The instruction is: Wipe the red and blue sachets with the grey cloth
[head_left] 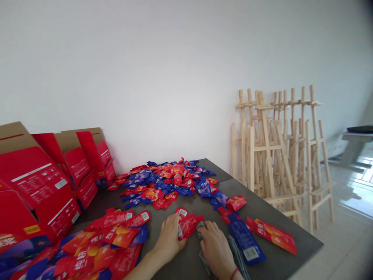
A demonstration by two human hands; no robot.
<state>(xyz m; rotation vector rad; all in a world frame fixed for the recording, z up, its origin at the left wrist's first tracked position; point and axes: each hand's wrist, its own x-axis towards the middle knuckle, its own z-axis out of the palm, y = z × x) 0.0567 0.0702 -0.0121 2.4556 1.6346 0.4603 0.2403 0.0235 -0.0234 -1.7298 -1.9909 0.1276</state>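
My left hand [169, 238] is closed on the left side of a red pouch [188, 225] with a spout-like neck, held low over the dark table. Bunched under the fingers of my right hand [216, 245] is a grey-green cloth [236, 252], one fold of it touching the pouch's neck. Just right of that hand lie a blue pouch [246, 239] with a barcode and a red-orange pouch [275, 233]. To the left of my left hand, a heap of red and blue pouches [96, 249] spreads along the near side.
A larger pile of red and blue pouches [166, 179] covers the far part of the dark table [303, 245]. Open red cartons [40, 182] stand along the left. Wooden easels [268, 155] lean by the white wall, beyond the table's right edge.
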